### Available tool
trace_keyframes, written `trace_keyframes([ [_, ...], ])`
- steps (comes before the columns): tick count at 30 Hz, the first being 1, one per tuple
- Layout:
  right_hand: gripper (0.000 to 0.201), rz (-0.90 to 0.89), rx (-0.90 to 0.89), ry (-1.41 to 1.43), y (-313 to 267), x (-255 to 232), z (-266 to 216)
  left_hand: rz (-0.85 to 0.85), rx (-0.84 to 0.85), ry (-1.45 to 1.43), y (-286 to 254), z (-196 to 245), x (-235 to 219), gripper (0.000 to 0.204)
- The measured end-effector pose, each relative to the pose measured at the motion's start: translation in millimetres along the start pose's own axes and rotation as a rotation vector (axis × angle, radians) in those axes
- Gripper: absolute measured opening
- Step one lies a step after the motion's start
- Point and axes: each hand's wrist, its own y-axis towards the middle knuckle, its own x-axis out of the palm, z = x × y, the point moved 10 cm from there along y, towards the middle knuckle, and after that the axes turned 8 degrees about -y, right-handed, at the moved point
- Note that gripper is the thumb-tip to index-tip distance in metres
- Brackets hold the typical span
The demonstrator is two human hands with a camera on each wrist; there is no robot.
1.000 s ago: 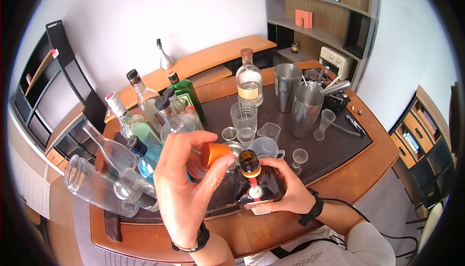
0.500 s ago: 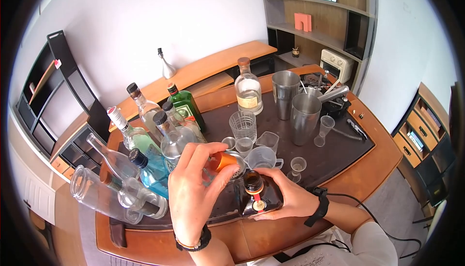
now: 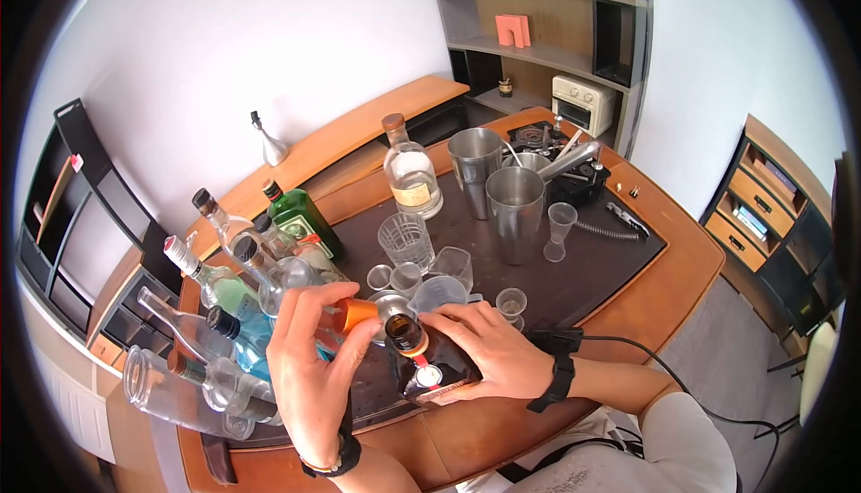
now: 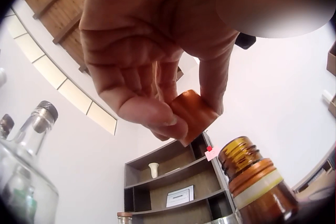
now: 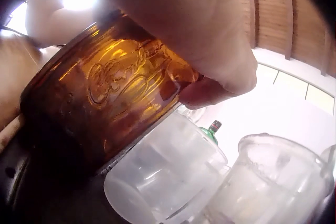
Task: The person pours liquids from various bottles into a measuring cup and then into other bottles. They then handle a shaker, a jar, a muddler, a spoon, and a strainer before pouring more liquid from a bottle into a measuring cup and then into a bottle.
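Between the thumb and fingers of my left hand (image 3: pixel 305 372) is an orange screw cap (image 3: pixel 361 313), also plain in the left wrist view as a cap (image 4: pixel 193 115). My right hand (image 3: pixel 502 358) grips a dark amber glass bottle (image 3: pixel 441 366) by its body. The bottle's mouth is uncapped, and its threaded neck (image 4: pixel 242 161) stands a short way from the cap. Raised lettering shows on the amber glass (image 5: pixel 121 82) in the right wrist view. Just behind the bottle is a clear plastic measuring cup (image 3: pixel 441 293).
Several bottles crowd the left side, among them a blue bottle (image 3: pixel 254 354) and a green bottle (image 3: pixel 305 224). Metal shaker tins (image 3: pixel 515 224) and a clear bottle (image 3: pixel 413 183) stand farther back. Small glasses and an hourglass jigger (image 3: pixel 559 235) are on the dark mat (image 3: pixel 596 273).
The head view has turned, so the table's things sit farther left. The amber bottle's neck now leans more to the left. Both hands keep their holds on cap and bottle.
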Motion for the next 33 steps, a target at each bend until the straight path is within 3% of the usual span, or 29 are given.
trace_keyframes([
  [4,0.103,-0.004,-0.008,-0.030,-1,-4,2,0.063,0.018,-0.032,-1,2,0,0.037],
  [7,0.099,0.046,-0.029,-0.005,-3,-44,13,0.082,0.036,-0.017,-2,2,-6,0.036],
  [11,0.083,0.065,0.153,-0.036,-23,-90,55,0.118,0.004,-0.016,-4,-7,-19,0.034],
  [15,0.077,-0.092,0.281,0.000,-52,-69,96,0.187,0.002,-0.024,-7,-13,-29,0.034],
  [25,0.056,-0.242,0.292,0.080,-54,-15,126,0.261,-0.010,-0.017,-8,-13,-32,0.038],
  [28,0.047,-0.263,0.333,0.113,-52,-4,132,0.242,-0.008,-0.010,-7,-13,-29,0.039],
  [33,0.033,-0.124,0.343,0.271,-42,-28,131,0.237,-0.045,-0.031,-6,-17,-27,0.039],
])
